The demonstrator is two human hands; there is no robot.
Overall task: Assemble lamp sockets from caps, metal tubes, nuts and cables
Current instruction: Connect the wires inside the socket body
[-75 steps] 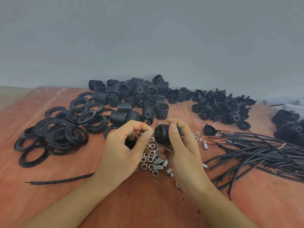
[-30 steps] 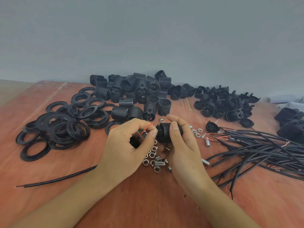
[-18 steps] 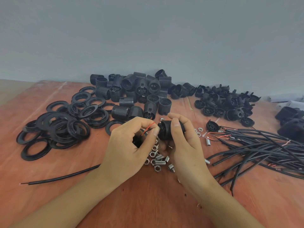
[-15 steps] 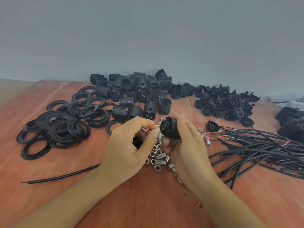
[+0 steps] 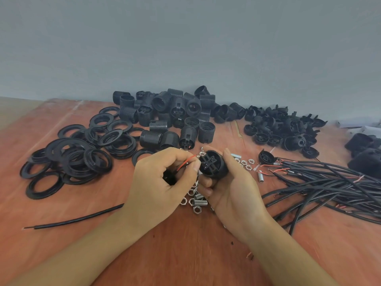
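Your right hand (image 5: 231, 190) curls round a black round plastic socket body (image 5: 213, 165), its slotted end turned toward your left hand (image 5: 160, 182); that hand pinches a thin red wire (image 5: 185, 162) between thumb and forefinger, right at the socket's face; something black sits in its palm, too hidden to identify. Both hands hover just above a small heap of silver metal nuts and short tubes (image 5: 195, 200) on the reddish wooden table (image 5: 185, 254); flat black rings (image 5: 78, 153) lie left, threaded black socket shells (image 5: 173, 114) behind, black caps (image 5: 282, 129) and black cables (image 5: 329, 182) right.
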